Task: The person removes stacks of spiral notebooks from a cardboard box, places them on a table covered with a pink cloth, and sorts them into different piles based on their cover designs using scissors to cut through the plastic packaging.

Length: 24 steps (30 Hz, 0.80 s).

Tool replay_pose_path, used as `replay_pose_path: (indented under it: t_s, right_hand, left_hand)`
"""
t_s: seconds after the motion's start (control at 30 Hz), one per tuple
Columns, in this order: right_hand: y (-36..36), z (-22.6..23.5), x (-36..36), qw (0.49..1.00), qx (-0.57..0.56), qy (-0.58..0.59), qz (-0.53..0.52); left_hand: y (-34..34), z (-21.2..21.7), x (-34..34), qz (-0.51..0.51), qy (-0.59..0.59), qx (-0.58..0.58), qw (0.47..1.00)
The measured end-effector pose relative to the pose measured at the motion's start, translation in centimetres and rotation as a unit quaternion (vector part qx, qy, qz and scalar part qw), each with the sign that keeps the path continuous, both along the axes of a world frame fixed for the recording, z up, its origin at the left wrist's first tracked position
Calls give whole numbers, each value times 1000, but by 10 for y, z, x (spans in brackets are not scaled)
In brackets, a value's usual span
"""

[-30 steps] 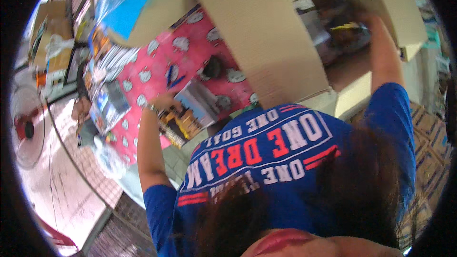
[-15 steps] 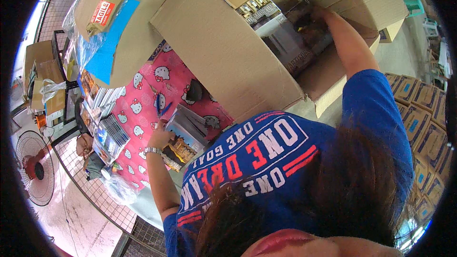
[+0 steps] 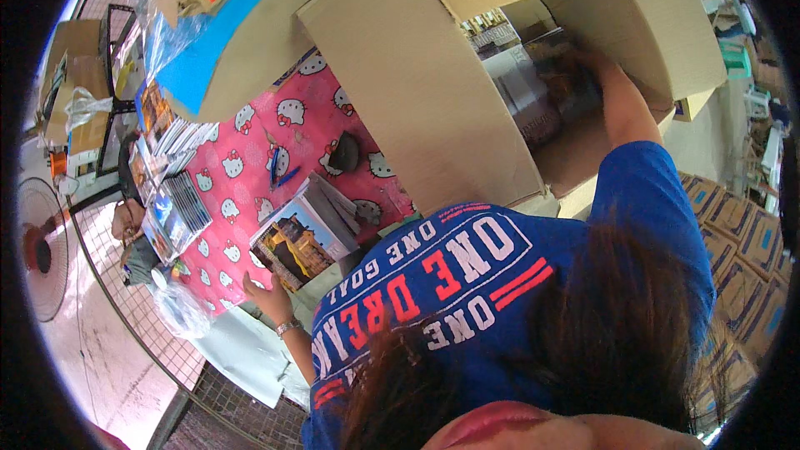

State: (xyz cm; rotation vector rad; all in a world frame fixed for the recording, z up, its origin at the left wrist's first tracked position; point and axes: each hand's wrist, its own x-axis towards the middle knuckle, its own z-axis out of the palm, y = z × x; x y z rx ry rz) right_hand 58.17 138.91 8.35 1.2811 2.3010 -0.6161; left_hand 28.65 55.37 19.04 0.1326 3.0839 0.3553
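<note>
Right hand (image 3: 587,67) deep inside cardboard box (image 3: 433,108), grasping stacked booklets (image 3: 533,96); grip partly hidden. Left hand (image 3: 265,296) rests flat, released, on desk (image 3: 242,200) edge. Booklets likely stiff, heavy together, glossy; take by the edges.

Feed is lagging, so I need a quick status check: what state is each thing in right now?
Cardboard box: open, flaps up, booklets inside.
Right hand: reaching inside the box, on the stacked booklets; grip unclear.
Left hand: resting on the pink tablecloth, next to a stack of booklets.
Pen: lying flat on the tablecloth.
Fan: upright on the floor.
</note>
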Motion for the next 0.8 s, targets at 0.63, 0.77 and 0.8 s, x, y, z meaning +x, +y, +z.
replay_pose_path:
  t_s: [0.63,0.77,0.8]
  right_hand:
    - [-13,12,11,996,-64,-1,-65]
    - [-25,16,8,997,-42,-7,-62]
    - [-29,17,7,998,-35,-4,-58]
  left_hand:
    - [-19,-1,-57,-29,88,-19,996]
    - [-16,3,-68,-6,82,28,996]
    - [-17,8,-77,-9,86,35,996]
